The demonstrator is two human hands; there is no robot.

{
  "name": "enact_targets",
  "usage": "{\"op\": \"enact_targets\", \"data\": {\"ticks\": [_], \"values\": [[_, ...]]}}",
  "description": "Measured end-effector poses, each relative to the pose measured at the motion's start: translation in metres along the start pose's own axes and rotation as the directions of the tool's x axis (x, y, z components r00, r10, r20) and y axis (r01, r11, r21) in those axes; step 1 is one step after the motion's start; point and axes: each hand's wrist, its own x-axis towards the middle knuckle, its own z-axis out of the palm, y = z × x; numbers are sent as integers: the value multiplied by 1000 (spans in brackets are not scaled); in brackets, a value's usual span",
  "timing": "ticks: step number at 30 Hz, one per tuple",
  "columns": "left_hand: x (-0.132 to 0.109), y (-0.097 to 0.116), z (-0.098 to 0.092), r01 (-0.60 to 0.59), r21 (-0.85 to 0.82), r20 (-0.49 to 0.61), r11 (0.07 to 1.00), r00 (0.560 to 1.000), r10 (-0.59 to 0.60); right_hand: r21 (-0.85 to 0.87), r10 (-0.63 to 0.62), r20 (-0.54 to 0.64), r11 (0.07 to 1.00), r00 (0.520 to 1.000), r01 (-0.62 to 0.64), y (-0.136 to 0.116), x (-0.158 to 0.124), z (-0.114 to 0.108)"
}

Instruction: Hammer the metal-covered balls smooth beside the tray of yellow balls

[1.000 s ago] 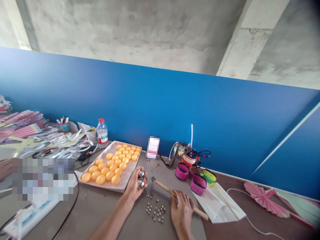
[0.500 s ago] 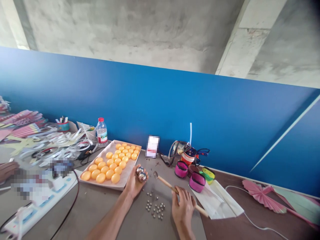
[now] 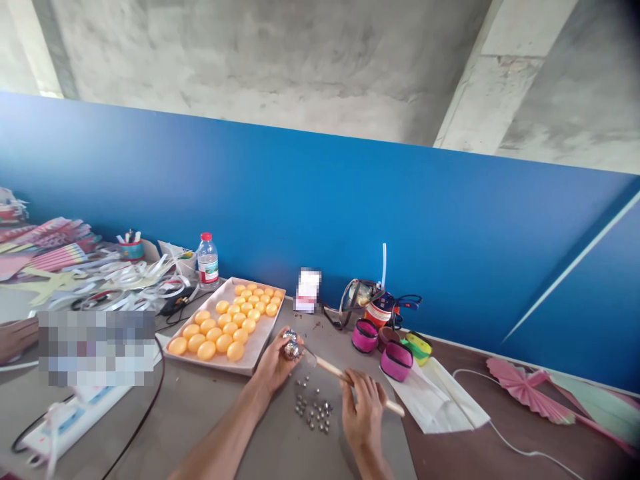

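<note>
My left hand [image 3: 274, 365] is closed round shiny silver balls [image 3: 291, 347], held up at the right edge of the tray. In my right hand [image 3: 365, 407] is a wooden-handled tool [image 3: 330, 368], gripped along its shaft. The tool's thin metal end points left and reaches the silver balls. Small metal beads [image 3: 315, 410] lie scattered on the grey table [image 3: 280, 440] between my hands. Rows of orange balls [image 3: 223, 343] sit in a shallow pale tray [image 3: 253, 363] to the left.
A bottle [image 3: 207, 260] stands behind the tray. Pink and green bands [image 3: 397, 361] and white paper [image 3: 440, 403] lie to the right. A power strip [image 3: 65, 423], cables and paper strips [image 3: 125, 275] fill the left. Another person's hand [image 3: 19, 339] shows at the left edge.
The tool's metal end has moved left to the silver balls. My left hand has shifted slightly right and up with the balls. The view has shifted a little.
</note>
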Motion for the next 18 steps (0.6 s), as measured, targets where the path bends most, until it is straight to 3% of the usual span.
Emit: {"op": "enact_targets", "data": {"ticks": [5,10,13,18], "values": [[3,-5,-2,0,3,44,1000,999,0,-30,-32,-4,999,999,32,2,0,1],[5,-8,-3,1,16,-35,1000,999,0,-7,-20,-4,1000,1000,20,2,0,1],[4,-8,-3,-5,40,-8,999,1000,5,-23,-13,20,1000,1000,13,0,0,0],[4,-8,-4,4,64,-37,998,999,-2,0,-12,-49,1000,999,12,-5,2,-4]]}}
